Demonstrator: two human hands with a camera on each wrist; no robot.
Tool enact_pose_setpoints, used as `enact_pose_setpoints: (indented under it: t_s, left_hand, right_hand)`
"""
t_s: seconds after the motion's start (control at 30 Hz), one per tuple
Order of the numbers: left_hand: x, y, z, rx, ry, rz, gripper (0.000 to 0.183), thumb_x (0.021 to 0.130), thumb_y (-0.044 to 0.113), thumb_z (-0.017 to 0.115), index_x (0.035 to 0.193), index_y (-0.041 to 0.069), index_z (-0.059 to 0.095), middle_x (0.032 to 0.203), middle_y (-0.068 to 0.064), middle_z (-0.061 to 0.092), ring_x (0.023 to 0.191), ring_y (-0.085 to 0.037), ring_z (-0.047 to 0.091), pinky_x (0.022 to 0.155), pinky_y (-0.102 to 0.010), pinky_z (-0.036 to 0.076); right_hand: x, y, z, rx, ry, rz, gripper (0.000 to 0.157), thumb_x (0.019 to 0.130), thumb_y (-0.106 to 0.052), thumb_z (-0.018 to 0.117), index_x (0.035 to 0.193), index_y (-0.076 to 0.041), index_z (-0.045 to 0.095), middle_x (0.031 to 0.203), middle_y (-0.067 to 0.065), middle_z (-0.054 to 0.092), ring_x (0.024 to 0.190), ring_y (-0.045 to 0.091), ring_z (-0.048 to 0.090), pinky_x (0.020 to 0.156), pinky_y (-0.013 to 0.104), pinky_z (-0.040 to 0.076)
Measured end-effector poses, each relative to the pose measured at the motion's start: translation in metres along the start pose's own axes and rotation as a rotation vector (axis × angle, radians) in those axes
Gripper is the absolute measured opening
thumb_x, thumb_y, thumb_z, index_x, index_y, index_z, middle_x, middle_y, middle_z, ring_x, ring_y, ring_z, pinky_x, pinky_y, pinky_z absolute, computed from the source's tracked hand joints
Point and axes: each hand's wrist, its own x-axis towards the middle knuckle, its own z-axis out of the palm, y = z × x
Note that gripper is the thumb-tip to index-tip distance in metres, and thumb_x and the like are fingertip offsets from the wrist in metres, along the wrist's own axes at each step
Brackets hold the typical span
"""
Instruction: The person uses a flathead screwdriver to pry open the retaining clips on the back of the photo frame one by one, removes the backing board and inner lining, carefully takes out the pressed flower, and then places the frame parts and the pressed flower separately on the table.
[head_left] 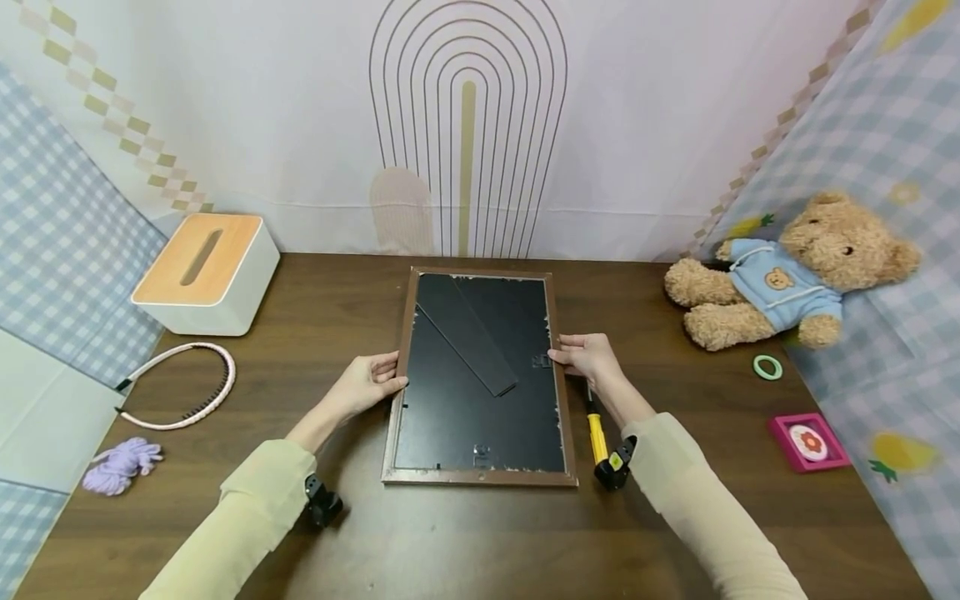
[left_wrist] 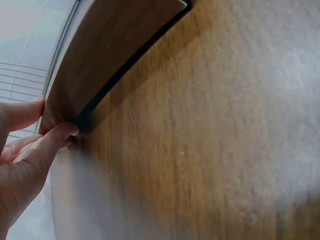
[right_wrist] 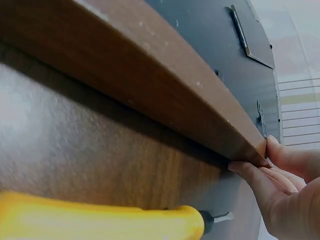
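Note:
A picture frame [head_left: 480, 433] with a brown rim lies back side up on the wooden table. Its black backing carries a slanted stand leg [head_left: 468, 346] and small metal hangers. My left hand [head_left: 363, 385] grips the left edge, thumb on the rim's upper side and fingers along the side face, as the left wrist view shows. On the opposite edge, my right hand [head_left: 592, 358] pinches the rim beside a hanger [right_wrist: 261, 117]. A screwdriver [head_left: 597, 433] with a yellow handle rests just right of the frame, partly beneath my right forearm. The frame's front is hidden.
At the left are a tissue box [head_left: 243, 287], a headband [head_left: 225, 367] and a bundle of purple yarn [head_left: 123, 465]. A teddy bear [head_left: 787, 283], a green ring [head_left: 767, 367] and a pink square box [head_left: 787, 442] are at the right. Curtains hang behind and beside the table.

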Motion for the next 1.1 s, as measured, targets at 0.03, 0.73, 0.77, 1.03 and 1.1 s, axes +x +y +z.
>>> enact_pose_setpoints:
  t_s: [0.03,0.73,0.77,1.03,1.1]
  left_hand:
    - [0.0,0.0,0.0,0.003,0.003,-0.002,0.057,0.091,0.003,0.055,0.137,-0.017,0.028,0.14,-0.033,0.032,0.128,-0.042,0.039,0.104,-0.042,0.038]
    - [0.006,0.002,0.002,0.017,0.024,-0.07,0.058,0.09,0.004,0.058,0.138,-0.013,0.03,0.143,-0.03,0.033,0.13,-0.039,0.039,0.107,-0.042,0.037]
    - [0.006,0.002,0.002,0.011,0.027,-0.069,0.058,0.09,0.004,0.058,0.138,-0.013,0.03,0.142,-0.03,0.033,0.13,-0.039,0.039,0.107,-0.042,0.037]
    - [0.005,0.0,0.003,-0.004,0.039,-0.069,0.059,0.09,0.004,0.057,0.139,-0.012,0.03,0.143,-0.029,0.033,0.131,-0.039,0.038,0.107,-0.042,0.036]
    - [0.004,-0.001,0.003,-0.009,0.037,-0.066,0.059,0.09,0.004,0.057,0.139,-0.012,0.03,0.143,-0.029,0.033,0.131,-0.039,0.038,0.107,-0.042,0.036]
  right_hand:
    - [0.001,-0.001,0.0,-0.01,0.004,0.001,0.049,0.089,-0.008,0.061,0.134,0.002,0.046,0.135,0.022,0.048,0.114,0.028,0.058,0.094,0.039,0.05]
    - [-0.014,0.013,-0.034,-0.17,-0.035,-0.098,0.044,0.087,-0.015,0.065,0.122,0.009,0.055,0.114,0.027,0.063,0.086,0.018,0.068,0.077,0.033,0.058]
    - [-0.018,0.016,-0.038,-0.195,-0.045,-0.097,0.045,0.087,-0.017,0.066,0.121,0.01,0.054,0.111,0.027,0.063,0.084,0.018,0.068,0.076,0.034,0.058]
    - [-0.059,0.043,-0.048,-0.431,-0.113,-0.016,0.052,0.078,-0.027,0.075,0.108,0.012,0.058,0.09,0.017,0.064,0.065,0.014,0.067,0.064,0.032,0.058]
    - [-0.064,0.046,-0.046,-0.489,-0.107,0.008,0.049,0.074,-0.027,0.078,0.101,0.01,0.061,0.088,0.016,0.064,0.061,0.013,0.065,0.06,0.03,0.058]
